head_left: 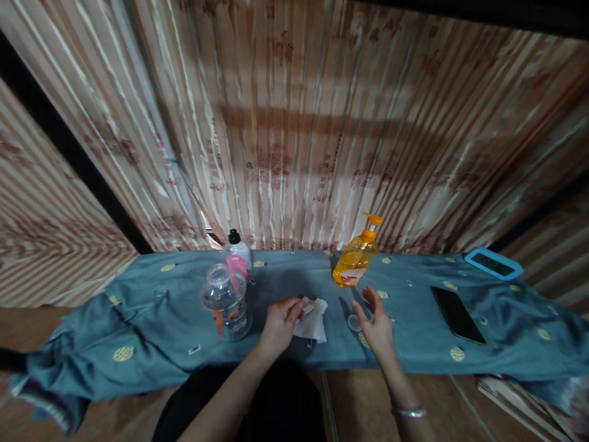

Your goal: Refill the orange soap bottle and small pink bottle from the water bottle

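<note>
My left hand (pixel 281 322) is closed, its thumb and fingers pinching a crumpled white tissue (pixel 315 324) that hangs down to the right. A small pale piece shows at the fingertips, too blurred to name. Fingers apart and holding nothing, my right hand (pixel 378 319) hovers beside a small clear round cap (pixel 354 323) on the cloth. Behind that hand stands a pump bottle (pixel 354 261) of orange-yellow liquid with an orange pump top. Left of my left hand is a clear plastic bottle (pixel 225 307) with no lid on its wide neck.
A bottle with a black cap and pink label (pixel 238 258) stands behind the clear one. A dark phone (pixel 458 314) and a blue-framed device (pixel 494 264) lie at the right. Blue-grey cloth (pixel 161 307) covers the surface, against a patterned curtain (pixel 294 153).
</note>
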Tool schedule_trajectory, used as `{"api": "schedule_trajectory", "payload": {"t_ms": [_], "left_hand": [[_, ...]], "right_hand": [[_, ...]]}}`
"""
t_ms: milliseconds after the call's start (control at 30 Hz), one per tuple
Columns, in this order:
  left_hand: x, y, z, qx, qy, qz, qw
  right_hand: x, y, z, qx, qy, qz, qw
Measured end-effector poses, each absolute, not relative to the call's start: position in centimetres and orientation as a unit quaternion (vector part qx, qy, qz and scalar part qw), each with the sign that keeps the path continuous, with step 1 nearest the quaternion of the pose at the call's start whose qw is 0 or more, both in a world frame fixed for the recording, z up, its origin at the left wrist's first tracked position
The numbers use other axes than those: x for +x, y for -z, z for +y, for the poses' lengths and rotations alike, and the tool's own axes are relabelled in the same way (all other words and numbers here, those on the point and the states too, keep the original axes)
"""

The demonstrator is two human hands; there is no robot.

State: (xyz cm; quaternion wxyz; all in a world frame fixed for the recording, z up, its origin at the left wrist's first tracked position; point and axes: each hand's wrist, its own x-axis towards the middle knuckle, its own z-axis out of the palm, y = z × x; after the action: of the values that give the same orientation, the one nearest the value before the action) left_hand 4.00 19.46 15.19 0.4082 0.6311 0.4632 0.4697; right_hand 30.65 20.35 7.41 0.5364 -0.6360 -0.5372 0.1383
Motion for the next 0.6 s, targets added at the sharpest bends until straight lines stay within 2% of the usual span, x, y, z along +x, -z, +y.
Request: {"api": "schedule_trajectory", "payload": {"t_ms": [233, 467, 600], "left_hand": [[5.6, -15.3, 18.9, 0.643, -0.455, 0.441, 0.430], [2.4, -17.9, 15.4, 0.687, -0.501, 0.406, 0.337], [-1.0, -18.1, 11.7, 0.663, -0.507, 0.449, 0.320]], "right_hand": [[22.3, -5.5, 16.2, -0.590, -0.105, -0.631, 0.492], [18.9, -5.1, 16.1, -0.552, -0.079, -0.716, 0.420], [18.1, -5.1, 16.5, -0.551, -0.087, -0.737, 0.381]]}}
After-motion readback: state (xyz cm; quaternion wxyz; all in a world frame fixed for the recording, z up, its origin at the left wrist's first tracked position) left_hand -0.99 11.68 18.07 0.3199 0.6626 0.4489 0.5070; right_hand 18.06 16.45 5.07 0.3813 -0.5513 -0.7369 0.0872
